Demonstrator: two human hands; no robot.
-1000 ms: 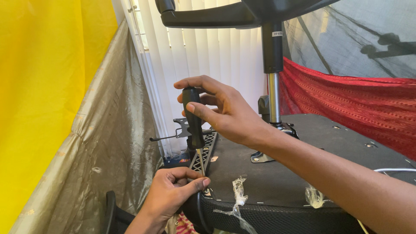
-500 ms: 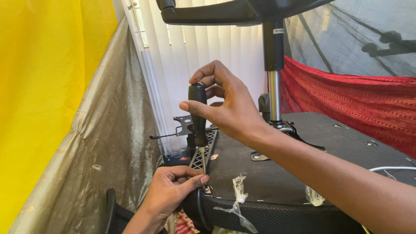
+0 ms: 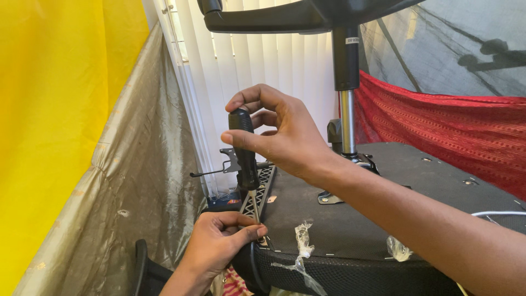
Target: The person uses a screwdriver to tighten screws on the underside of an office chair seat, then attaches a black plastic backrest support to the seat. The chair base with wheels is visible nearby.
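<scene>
My right hand [image 3: 279, 134] grips the black handle of a screwdriver [image 3: 245, 159], which stands nearly upright with its thin shaft pointing down. The tip meets the front left edge of an upturned black office chair seat [image 3: 383, 214]. My left hand [image 3: 222, 244] sits just below, its thumb and fingers pinched around the tip of the shaft at the seat edge. Whatever small part lies under those fingers is hidden.
The chair's gas column [image 3: 346, 98] and base arm [image 3: 274, 15] rise above the seat. A metal lever bracket [image 3: 227, 161] sticks out at the left. Plastic wrap scraps [image 3: 302, 241] cling to the seat. White blinds [image 3: 263, 93], grey and yellow curtains [image 3: 82, 137] and red cloth [image 3: 438, 131] surround.
My right hand has turned on the screwdriver handle, its fingers shifting around it. The left hand stays pinched at the tip. The view has barely moved.
</scene>
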